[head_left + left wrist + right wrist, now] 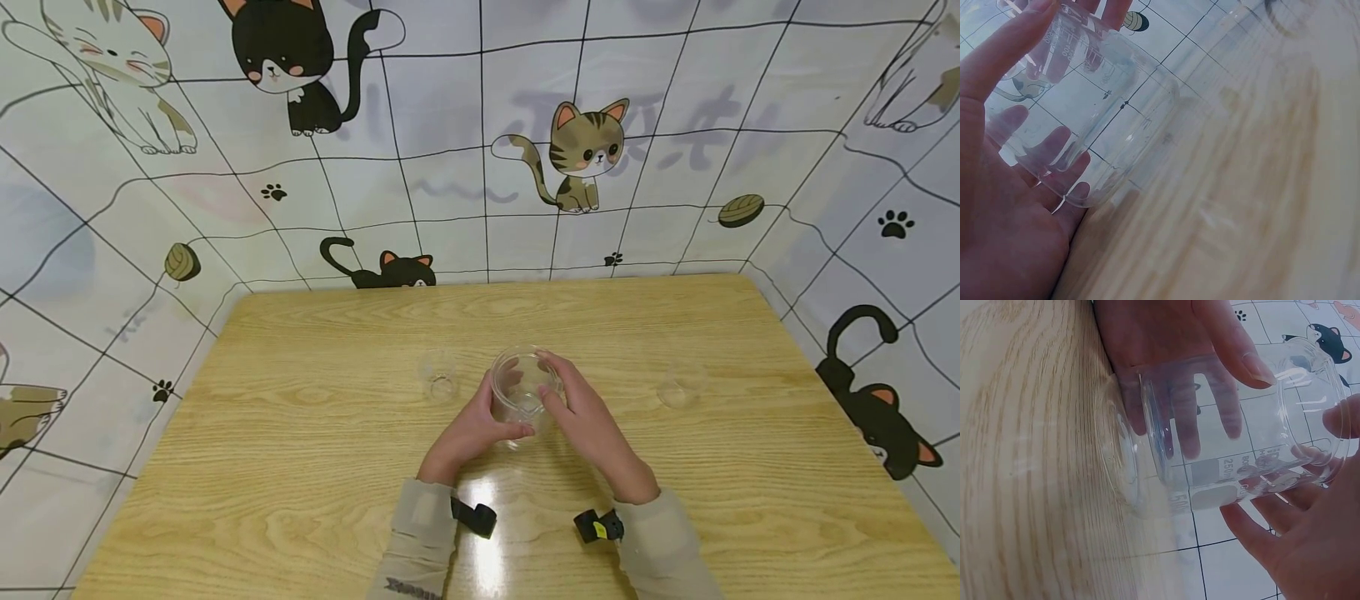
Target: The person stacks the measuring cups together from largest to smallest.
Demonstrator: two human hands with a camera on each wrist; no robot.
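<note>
A clear glass beaker (527,400) with white volume markings is upright between my two hands, near the middle of the wooden table. My left hand (476,425) grips its left side low down, thumb across the front and fingers spread behind. My right hand (588,421) holds it from the right near the top, with the thumb at the rim. In the right wrist view the beaker (1210,447) has its base close over the tabletop, and the left hand's fingers show through the glass. The left wrist view shows the beaker (1129,106) against the left palm.
One small clear glass vessel (442,387) stands on the table left of the hands. Another clear glass vessel (681,392) is farther off to the right. The wooden table (300,467) meets a cat-printed wall covering (450,183) at its back and sides.
</note>
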